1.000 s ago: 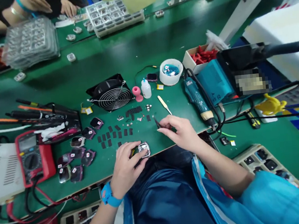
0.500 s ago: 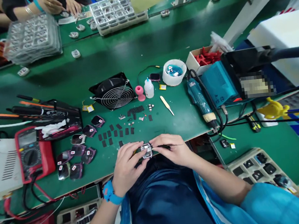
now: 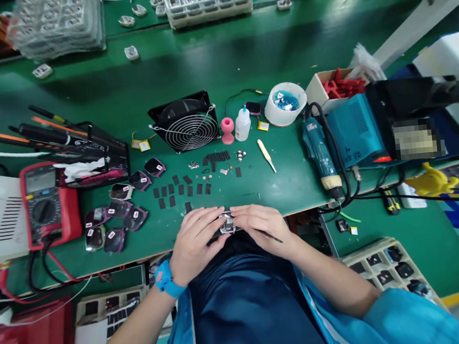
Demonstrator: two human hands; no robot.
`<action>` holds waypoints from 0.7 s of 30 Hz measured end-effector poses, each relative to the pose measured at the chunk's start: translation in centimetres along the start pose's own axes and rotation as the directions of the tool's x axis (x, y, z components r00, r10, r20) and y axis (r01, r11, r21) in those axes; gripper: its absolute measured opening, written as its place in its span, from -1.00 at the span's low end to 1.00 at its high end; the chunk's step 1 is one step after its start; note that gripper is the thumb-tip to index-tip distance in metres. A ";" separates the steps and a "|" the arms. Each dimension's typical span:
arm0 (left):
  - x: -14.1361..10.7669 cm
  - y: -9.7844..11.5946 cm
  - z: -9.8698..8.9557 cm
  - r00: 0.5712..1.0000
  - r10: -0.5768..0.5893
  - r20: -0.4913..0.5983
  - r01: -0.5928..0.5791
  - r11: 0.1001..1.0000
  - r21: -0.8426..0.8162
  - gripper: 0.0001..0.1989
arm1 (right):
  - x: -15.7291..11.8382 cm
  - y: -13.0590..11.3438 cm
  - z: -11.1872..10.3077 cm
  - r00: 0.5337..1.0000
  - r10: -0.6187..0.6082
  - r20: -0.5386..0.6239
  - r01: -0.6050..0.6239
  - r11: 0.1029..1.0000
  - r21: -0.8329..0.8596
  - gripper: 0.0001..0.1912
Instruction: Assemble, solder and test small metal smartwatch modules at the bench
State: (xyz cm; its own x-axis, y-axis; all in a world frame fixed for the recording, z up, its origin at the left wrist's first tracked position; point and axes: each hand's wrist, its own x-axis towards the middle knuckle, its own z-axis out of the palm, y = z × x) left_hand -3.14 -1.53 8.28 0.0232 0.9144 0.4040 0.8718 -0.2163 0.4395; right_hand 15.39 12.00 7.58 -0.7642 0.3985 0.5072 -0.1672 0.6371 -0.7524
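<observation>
My left hand (image 3: 196, 243) is closed around the edge of a small watch case (image 3: 227, 226) whose inner electronics show. The case is just over the front edge of the bench. My right hand (image 3: 265, 227) meets it from the other side, fingertips at its upper rim. A thin dark tool, probably tweezers (image 3: 271, 236), lies in the right hand, its rear end sticking out across the palm. Its tip is hidden behind the fingers. Small black pads (image 3: 188, 206) lie in rows beyond the hands, and several purple-rimmed watch faces (image 3: 134, 218) lie to the left.
A fan (image 3: 190, 127), a pink holder (image 3: 227, 130), a dropper bottle (image 3: 243, 124) and a white tub (image 3: 285, 104) stand behind. At right are a cream-handled tool (image 3: 267, 155) and an electric screwdriver (image 3: 320, 152). A red multimeter (image 3: 46, 206) stands left; a parts tray (image 3: 392, 264) sits lower right.
The view has tilted downward and shifted left. My right fingers have moved in against the watch case, and the dark tool now slants down across my palm instead of lying nearly level.
</observation>
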 end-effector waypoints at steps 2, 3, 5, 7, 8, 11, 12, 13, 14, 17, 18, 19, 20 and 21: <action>0.1 0.0 0.0 1.000 0.008 0.000 -0.008 1.000 0.004 -0.65 | -0.1 0.1 -0.1 1.000 -0.010 0.007 0.010 1.000 -0.002 -0.77; 0.1 0.0 0.0 1.000 0.011 0.001 -0.011 1.000 0.008 -0.64 | -0.2 0.2 -0.2 1.000 -0.004 0.006 0.004 1.000 0.009 -0.78; 0.1 0.0 0.1 1.000 0.016 0.012 -0.016 1.000 0.015 -0.63 | -0.3 0.3 -0.3 1.000 0.016 0.003 -0.016 0.999 0.031 -0.80; 0.2 0.0 0.1 1.000 0.018 0.026 -0.019 0.999 0.026 -0.62 | -0.4 0.3 -0.4 1.000 0.011 0.005 -0.011 1.000 0.024 -0.80; 0.2 0.0 0.1 0.999 0.021 0.031 -0.022 0.999 0.031 -0.63 | -0.5 0.3 -0.4 1.000 -0.004 0.010 0.004 1.000 0.009 -0.80; 0.2 0.1 0.1 0.999 0.025 0.032 -0.026 0.999 0.034 -0.64 | -0.7 0.2 -0.3 0.998 -0.057 0.018 0.058 0.998 -0.040 -0.77; 0.2 0.1 0.1 0.999 0.024 0.030 -0.025 0.999 0.032 -0.64 | -0.8 0.3 -0.3 0.998 -0.062 0.016 0.062 0.997 -0.044 -0.77; 0.2 0.1 0.1 0.999 0.023 0.027 -0.024 0.999 0.031 -0.65 | -0.8 0.3 -0.3 0.998 -0.060 0.011 0.061 0.997 -0.043 -0.77; 0.2 0.0 0.1 0.999 0.022 0.024 -0.023 0.999 0.032 -0.65 | -0.9 0.3 -0.3 0.998 -0.056 0.007 0.056 0.998 -0.038 -0.77; 0.1 0.0 0.1 0.999 0.027 0.023 -0.028 0.999 0.036 -0.66 | -1.0 0.3 -0.2 0.998 -0.059 -0.003 0.058 0.997 -0.049 -0.77; 0.1 0.0 0.1 0.999 0.028 0.024 -0.029 0.999 0.038 -0.66 | -1.0 0.2 -0.1 0.997 -0.073 -0.003 0.072 0.995 -0.075 -0.76; 0.1 0.0 0.1 0.999 0.028 0.025 -0.029 0.999 0.038 -0.65 | -1.0 0.1 -0.1 0.996 -0.093 0.000 0.093 0.990 -0.109 -0.75; 0.1 0.0 0.1 0.999 0.027 0.025 -0.028 0.999 0.038 -0.65 | -0.9 0.0 0.0 0.993 -0.117 0.005 0.117 0.982 -0.149 -0.73; 0.1 0.1 0.1 0.999 0.024 0.025 -0.025 0.999 0.038 -0.65 | -0.9 -0.1 0.1 0.990 -0.141 0.011 0.140 0.972 -0.187 -0.72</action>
State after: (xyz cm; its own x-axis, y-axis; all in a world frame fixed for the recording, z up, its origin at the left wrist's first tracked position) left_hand -3.04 -1.43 8.32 0.0562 0.9171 0.3947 0.8887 -0.2261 0.3988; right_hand 16.03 11.48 7.15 -0.7402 0.2974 0.6031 -0.1533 0.7987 -0.5819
